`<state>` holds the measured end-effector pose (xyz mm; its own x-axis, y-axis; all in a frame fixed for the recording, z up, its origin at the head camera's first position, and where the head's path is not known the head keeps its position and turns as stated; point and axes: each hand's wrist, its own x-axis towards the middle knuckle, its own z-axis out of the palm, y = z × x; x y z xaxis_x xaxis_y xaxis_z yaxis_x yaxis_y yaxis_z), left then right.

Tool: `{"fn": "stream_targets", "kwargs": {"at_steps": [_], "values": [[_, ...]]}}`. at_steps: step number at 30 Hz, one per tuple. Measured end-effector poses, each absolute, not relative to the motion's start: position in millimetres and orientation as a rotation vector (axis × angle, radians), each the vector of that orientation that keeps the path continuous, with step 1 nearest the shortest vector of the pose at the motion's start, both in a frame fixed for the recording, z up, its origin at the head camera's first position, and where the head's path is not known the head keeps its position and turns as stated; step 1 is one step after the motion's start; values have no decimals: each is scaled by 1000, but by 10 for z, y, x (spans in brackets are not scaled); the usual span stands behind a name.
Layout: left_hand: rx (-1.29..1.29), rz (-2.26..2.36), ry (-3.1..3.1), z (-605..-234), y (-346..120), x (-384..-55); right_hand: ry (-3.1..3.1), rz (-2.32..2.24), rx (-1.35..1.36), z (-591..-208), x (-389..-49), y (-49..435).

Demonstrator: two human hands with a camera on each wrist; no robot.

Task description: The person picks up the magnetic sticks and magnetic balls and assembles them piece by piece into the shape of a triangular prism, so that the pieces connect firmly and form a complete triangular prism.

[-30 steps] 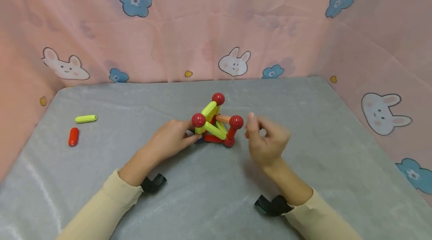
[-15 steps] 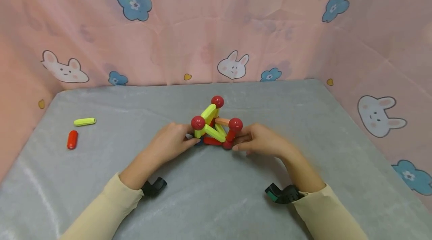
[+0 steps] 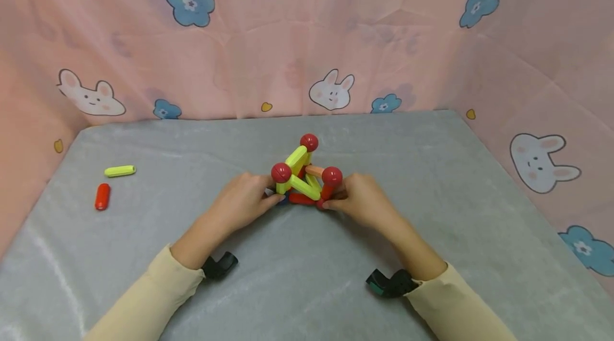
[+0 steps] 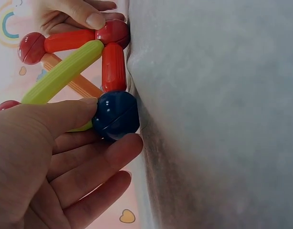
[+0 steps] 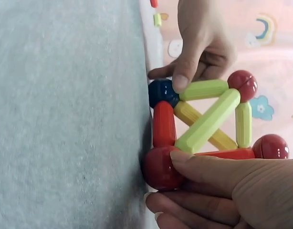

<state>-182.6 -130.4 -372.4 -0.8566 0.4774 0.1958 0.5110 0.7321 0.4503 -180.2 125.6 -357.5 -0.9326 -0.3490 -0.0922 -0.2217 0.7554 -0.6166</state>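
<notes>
A frame of magnetic building sticks and balls [image 3: 302, 187] stands on the grey cloth in the middle of the head view, with yellow, red and orange sticks. My left hand [image 3: 242, 200] grips its blue ball [image 4: 117, 114] at the lower left corner, thumb on one side and fingers beneath. At the lower right corner my right hand [image 3: 366, 200] pinches a red ball [image 5: 162, 167] between thumb and fingers. Red balls also cap the upper corners, such as the top ball [image 3: 309, 142]. A long yellow stick [image 5: 208, 121] slants across the near face. The far base is mostly hidden.
Off to the left lie a loose yellow stick [image 3: 120, 171] and a short red stick [image 3: 102, 197]. Pink printed curtain [image 3: 268, 37] borders the grey cloth [image 3: 288, 287] at the back and sides. Each wrist wears a black camera mount.
My right hand has come down from beside the upper right red ball to the lower red ball and taken hold of it. The left hand has stayed at the blue ball.
</notes>
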Motion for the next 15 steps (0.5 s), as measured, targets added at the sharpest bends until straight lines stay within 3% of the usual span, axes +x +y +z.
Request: {"fn": "stream_targets", "kwargs": {"at_steps": [15], "values": [[-823,-752,-2843,-3716,-1284,-1806,2871,-812,-466,-3571,-1752,1210]]}}
